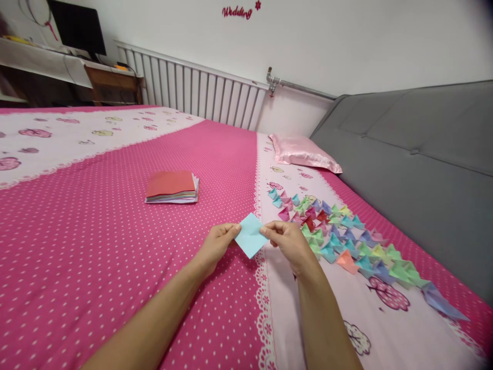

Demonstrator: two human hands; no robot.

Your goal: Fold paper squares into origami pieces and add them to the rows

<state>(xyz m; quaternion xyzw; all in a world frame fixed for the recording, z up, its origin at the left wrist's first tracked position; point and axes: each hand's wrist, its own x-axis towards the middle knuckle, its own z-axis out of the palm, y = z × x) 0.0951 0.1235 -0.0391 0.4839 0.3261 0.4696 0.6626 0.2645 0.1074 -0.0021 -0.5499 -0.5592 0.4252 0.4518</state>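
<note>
A light blue square of paper (250, 237) is held up between my two hands, turned so that it looks like a diamond. My left hand (220, 243) pinches its left corner between thumb and fingers. On the opposite side, my right hand (288, 241) grips the right corner the same way. Beyond my left hand lies a stack of coloured paper (171, 186) with a red sheet on top. To the right of my right hand, many small folded paper pieces (348, 237) in blue, green, pink, red, yellow and purple are spread out in rows.
Everything lies on a bed with a pink dotted and white patterned sheet (96, 221). A pink pillow (302, 151) rests near the grey headboard (419, 154) at the right. Behind stand a white radiator (192, 82) and a desk with a black monitor (77, 28).
</note>
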